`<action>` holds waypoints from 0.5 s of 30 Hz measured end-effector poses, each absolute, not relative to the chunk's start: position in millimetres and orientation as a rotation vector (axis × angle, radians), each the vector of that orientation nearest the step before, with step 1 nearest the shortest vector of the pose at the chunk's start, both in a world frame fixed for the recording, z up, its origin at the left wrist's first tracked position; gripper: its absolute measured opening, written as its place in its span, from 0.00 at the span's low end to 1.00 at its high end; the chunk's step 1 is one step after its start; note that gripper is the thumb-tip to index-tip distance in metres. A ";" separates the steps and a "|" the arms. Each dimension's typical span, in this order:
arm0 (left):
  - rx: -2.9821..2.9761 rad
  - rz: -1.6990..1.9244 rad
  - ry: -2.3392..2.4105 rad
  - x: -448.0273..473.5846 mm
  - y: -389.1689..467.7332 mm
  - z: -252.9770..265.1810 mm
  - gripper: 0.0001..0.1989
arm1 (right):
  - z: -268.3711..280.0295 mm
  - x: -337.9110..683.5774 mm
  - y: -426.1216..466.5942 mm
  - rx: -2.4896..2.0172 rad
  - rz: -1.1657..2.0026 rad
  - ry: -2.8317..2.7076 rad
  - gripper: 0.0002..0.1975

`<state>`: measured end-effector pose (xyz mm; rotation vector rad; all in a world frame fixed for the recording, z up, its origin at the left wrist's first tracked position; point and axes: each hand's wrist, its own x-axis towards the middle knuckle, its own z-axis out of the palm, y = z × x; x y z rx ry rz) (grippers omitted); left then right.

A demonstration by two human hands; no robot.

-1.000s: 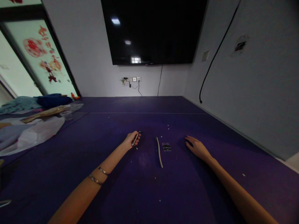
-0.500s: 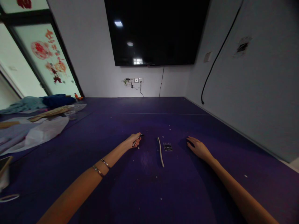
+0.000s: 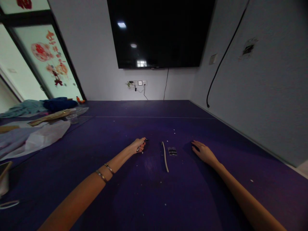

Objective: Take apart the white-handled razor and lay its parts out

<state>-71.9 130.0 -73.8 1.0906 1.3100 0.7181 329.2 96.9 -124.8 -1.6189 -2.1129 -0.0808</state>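
slim tool (image 3: 138, 149) in the left hand (image 3: 139, 145)

the step in hand seems to be holding: the left hand is closed around the slim tool, whose ends show outside the fist. a next move would probably call for a firm grip. the pale stick (image 3: 165, 158) and small dark pack (image 3: 172, 151) lie between the hands, touching neither. the right hand (image 3: 203, 151), loosely spread, holds nothing visible.

No lettering seems legible.
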 end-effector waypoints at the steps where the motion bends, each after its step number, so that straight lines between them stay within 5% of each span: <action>1: 1.085 0.711 1.324 -71.0 129.2 -72.7 0.19 | -124.6 329.0 96.7 -1.617 -0.071 -2.109 0.23; 15: 1.077 0.728 1.356 -65.0 127.3 -69.3 0.19 | -122.2 328.3 94.9 -1.606 -0.053 -2.115 0.23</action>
